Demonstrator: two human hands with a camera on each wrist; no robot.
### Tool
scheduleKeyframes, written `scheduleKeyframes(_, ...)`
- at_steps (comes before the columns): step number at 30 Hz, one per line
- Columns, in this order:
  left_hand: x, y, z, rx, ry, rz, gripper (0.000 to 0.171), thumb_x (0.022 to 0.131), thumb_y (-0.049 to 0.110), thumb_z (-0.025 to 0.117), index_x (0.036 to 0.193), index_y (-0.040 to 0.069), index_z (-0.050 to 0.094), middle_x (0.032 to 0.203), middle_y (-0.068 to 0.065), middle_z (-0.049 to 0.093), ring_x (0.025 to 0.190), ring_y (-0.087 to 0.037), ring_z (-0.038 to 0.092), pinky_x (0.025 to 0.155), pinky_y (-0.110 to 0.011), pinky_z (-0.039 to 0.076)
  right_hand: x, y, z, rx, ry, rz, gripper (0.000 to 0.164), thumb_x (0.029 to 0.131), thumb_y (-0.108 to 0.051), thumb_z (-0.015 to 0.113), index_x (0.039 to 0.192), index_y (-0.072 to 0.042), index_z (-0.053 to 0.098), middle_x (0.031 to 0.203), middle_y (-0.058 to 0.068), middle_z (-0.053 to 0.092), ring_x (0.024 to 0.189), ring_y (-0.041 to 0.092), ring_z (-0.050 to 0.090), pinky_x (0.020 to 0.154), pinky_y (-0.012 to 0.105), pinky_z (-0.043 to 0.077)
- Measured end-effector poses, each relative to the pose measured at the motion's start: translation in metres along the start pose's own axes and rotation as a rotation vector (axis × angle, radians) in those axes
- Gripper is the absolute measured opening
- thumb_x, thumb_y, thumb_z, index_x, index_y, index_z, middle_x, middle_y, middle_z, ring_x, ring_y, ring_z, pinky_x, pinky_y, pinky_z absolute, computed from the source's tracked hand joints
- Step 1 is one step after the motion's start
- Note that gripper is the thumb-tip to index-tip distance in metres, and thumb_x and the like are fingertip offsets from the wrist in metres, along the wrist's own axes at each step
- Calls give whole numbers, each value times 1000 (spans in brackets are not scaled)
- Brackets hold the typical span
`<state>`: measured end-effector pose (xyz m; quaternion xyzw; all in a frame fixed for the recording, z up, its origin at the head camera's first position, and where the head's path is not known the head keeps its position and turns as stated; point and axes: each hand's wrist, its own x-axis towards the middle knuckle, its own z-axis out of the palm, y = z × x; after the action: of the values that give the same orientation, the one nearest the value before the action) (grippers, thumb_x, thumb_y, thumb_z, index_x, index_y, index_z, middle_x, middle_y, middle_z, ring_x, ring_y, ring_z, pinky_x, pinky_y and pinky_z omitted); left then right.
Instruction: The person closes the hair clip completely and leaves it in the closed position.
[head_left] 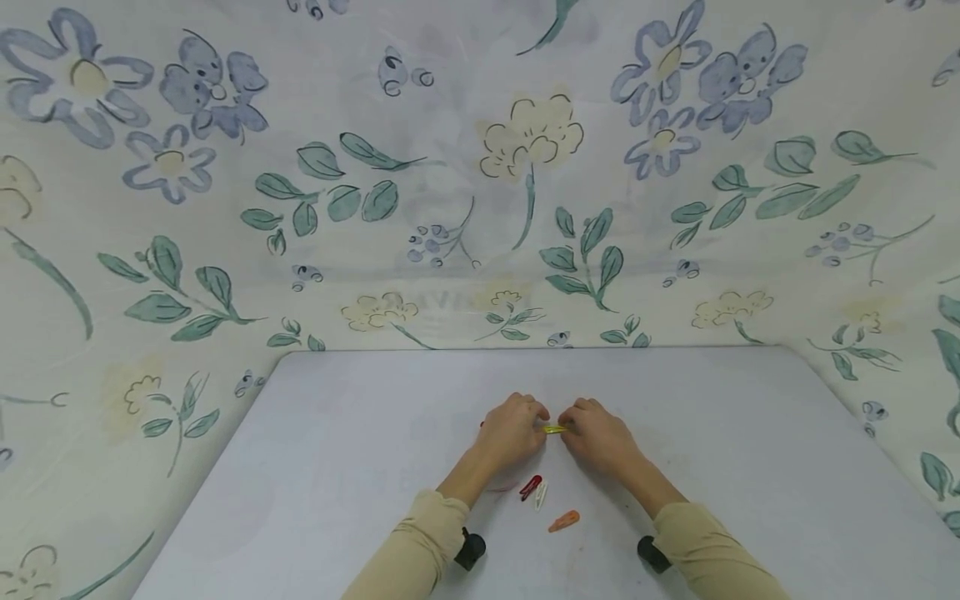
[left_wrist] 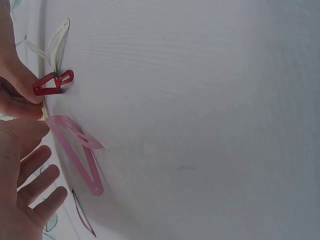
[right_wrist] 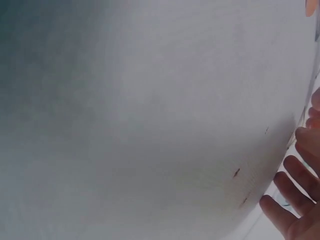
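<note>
A yellow snap hair clip [head_left: 554, 430] is between my two hands. My left hand [head_left: 512, 433] pinches its left end, and my right hand [head_left: 597, 437] pinches the right end. Fingers cover both ends of it. Closer to me on the table lie a red hair clip [head_left: 531, 487], a white hair clip [head_left: 541, 496] and an orange hair clip [head_left: 564, 521]. In the left wrist view, a pink hair clip [left_wrist: 72, 156] lies beside the left hand, its arms spread apart. Below it is a thin dark-edged clip [left_wrist: 83, 215], seen edge-on.
The white table [head_left: 750, 433] extends on both sides of the arms. A patterned floral cloth [head_left: 450, 275] rises behind and beside it. Black wrist cameras [head_left: 470, 550] hang under the beige sleeves [head_left: 420, 533]. Small reddish-brown marks [right_wrist: 236, 173] show on the surface near the right hand.
</note>
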<state>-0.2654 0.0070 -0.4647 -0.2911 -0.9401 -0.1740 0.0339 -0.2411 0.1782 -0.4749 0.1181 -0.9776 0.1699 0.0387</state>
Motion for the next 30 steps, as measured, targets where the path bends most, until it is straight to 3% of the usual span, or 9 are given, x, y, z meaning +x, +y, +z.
scheduleKeyframes(12, -9, 2, -6, 3, 35, 13, 20, 85, 16, 72, 105, 13, 74, 107, 1, 70, 101, -15, 61, 81, -29, 53, -10, 3, -7, 42, 38, -20, 17, 86, -12, 75, 102, -10, 72, 99, 1, 65, 103, 23, 63, 85, 42, 54)
scheduleKeyframes(19, -18, 5, -10, -27, 17, 6, 23, 86, 19, 73, 108, 13, 73, 112, 1, 69, 104, -15, 60, 84, -29, 53, -17, -1, -9, 74, 46, -17, 18, 86, -13, 76, 103, -11, 72, 99, 0, 65, 103, 22, 64, 87, 41, 54)
scheduleKeyframes(30, -35, 5, -15, -22, 59, 14, 25, 87, 22, 72, 112, 15, 72, 115, 1, 69, 109, -17, 61, 85, -33, 54, -29, -5, -13, 94, 68, -29, 20, 84, -13, 77, 104, -12, 72, 100, -1, 66, 102, 21, 64, 87, 40, 54)
